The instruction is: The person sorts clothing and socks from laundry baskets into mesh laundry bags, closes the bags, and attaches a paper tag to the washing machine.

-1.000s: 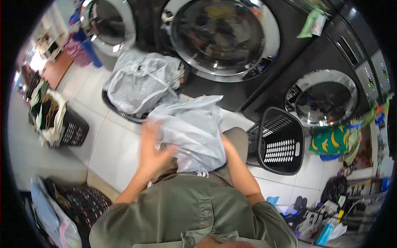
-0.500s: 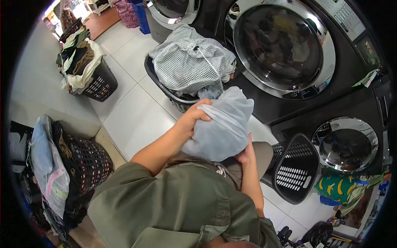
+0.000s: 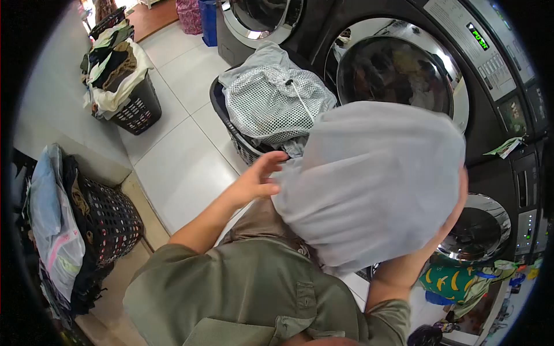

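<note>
A bulging light grey cloth bag (image 3: 375,184) is raised in front of my body, close to the camera. My right hand (image 3: 460,202) holds it from its right side and below; most of those fingers are hidden behind the cloth. At the bag's left edge is my left hand (image 3: 257,180), open, with thumb and fingers apart and nothing gripped. Whether the left fingertips touch the cloth I cannot tell. Just beyond, a white mesh laundry bag (image 3: 277,104) lies on top of grey clothes in a dark basket (image 3: 245,147).
A large front-loading machine (image 3: 392,81) with dark contents stands ahead, a smaller round door (image 3: 476,228) at its right. Full laundry baskets stand at left, one by the wall (image 3: 138,109) and one nearer me (image 3: 112,213). Green banana-print cloth (image 3: 450,281) hangs lower right.
The grey bag has moved up and right, nearer the camera, and now covers the dark basket at right. My left hand has let go of it; my right hand has risen with it.
</note>
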{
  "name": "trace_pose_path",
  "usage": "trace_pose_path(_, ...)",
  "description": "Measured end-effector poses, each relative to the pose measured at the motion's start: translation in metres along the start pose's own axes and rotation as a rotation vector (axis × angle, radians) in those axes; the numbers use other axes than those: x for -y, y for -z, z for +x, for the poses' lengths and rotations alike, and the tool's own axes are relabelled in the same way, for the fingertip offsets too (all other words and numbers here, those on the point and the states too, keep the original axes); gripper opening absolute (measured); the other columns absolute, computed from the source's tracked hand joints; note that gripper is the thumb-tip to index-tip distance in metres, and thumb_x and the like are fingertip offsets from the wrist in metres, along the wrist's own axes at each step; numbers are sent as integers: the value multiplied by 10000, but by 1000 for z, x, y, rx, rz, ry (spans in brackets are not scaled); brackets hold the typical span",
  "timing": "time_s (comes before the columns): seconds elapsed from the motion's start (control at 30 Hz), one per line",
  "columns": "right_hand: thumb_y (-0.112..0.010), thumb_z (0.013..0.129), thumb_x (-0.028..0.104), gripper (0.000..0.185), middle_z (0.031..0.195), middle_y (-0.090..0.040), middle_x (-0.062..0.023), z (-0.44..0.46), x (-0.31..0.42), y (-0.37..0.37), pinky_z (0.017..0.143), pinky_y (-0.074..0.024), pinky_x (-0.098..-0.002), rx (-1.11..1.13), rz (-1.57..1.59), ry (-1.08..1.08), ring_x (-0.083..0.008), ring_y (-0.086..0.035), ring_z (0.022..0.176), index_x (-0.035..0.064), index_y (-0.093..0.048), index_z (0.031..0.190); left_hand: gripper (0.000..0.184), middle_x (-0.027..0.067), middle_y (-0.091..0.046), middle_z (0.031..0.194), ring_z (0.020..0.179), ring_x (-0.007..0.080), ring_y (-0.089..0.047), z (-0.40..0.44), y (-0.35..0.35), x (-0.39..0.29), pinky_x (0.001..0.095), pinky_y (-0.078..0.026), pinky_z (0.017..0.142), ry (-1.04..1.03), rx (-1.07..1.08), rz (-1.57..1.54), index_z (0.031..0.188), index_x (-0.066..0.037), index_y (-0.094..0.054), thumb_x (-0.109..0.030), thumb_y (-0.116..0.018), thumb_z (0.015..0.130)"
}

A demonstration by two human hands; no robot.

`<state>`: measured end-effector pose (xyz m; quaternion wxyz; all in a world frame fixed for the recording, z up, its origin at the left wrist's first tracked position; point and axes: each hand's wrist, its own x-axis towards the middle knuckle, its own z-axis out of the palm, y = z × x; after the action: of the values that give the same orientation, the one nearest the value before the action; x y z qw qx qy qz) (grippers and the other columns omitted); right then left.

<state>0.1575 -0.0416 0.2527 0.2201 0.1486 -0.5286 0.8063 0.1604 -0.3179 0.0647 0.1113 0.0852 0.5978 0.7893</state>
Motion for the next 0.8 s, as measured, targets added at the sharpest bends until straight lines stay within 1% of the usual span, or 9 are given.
trace_pose_path(0.23,-476,823,306,481,1165,-481,-184,64,4,-51,873,-416,-404,151,45,-50,-285,-475,1086,-17,-434,1177,933,128,-222,1370,1211,222,-310,77,-24,-2,359,-308,965,-106,176,-752,1374,-80,-109,-272,-698,675)
trace_pose_path(0.3,-480,823,319,492,1172,-476,-184,59,1,-53,864,-418,-408,167,39,-86,-283,-469,1093,-13,-429,1182,984,136,-292,1339,1140,215,-414,81,-19,-61,325,-366,917,-208,134,-423,1384,-87,-34,-237,-695,670)
trace_pose_path(0.37,-484,823,332,503,1179,-470,-184,60,-3,-57,856,-420,-412,174,53,-114,-280,-463,1100,-10,-424,1188,758,100,-392,1294,1177,197,-392,94,-5,-97,317,-344,953,-214,-166,-217,1320,-40,-289,-380,-634,737)
trace_pose_path(0.43,-488,823,345,515,1186,-464,-184,75,-9,-68,848,-422,-416,191,70,-132,-277,-457,1107,-6,-419,1194,552,97,-598,1001,884,198,-570,112,30,-154,311,-449,783,-164,-354,74,1205,-26,-473,-227,-646,721)
trace_pose_path(0.53,-494,824,365,533,1196,-456,-184,131,-25,-105,835,-426,-421,242,121,-142,-273,-447,1118,-1,-412,1202,552,110,-554,1076,961,229,-527,153,94,-199,352,-433,805,-207,-478,377,1196,-49,-484,-326,-601,733)
trace_pose_path(0.63,-500,824,384,551,1206,-447,-185,198,-69,-136,823,-429,-427,228,90,-233,-270,-438,1129,4,-404,1210,569,123,-511,1150,1037,260,-484,184,153,-192,394,-418,827,18,-487,698,1186,-72,-496,-426,-556,745)
trace_pose_path(0.7,-504,824,397,563,1213,-442,-185,219,-128,-121,815,-431,-431,147,-200,-454,-267,-432,1136,7,-399,1216,589,132,-481,1199,1088,281,-456,195,188,-169,422,-408,842,259,-437,859,1180,-88,-504,-492,-526,753)
trace_pose_path(0.77,-506,717,628,819,1343,-316,-151,219,-203,-73,884,-314,-576,235,-731,-825,-357,-356,1180,119,-300,1325,615,141,-452,1249,1139,302,-427,197,206,-143,450,-397,857,411,-430,811,1174,-103,-511,-558,-495,761)
trace_pose_path(0.8,-545,695,615,886,1344,-301,-181,211,-219,-66,911,-310,-523,240,-835,-806,-335,-310,1219,97,-235,1344,657,149,-427,1271,1151,324,-413,196,205,-135,494,-361,881,405,-446,745,1209,-118,-482,-588,-488,750)
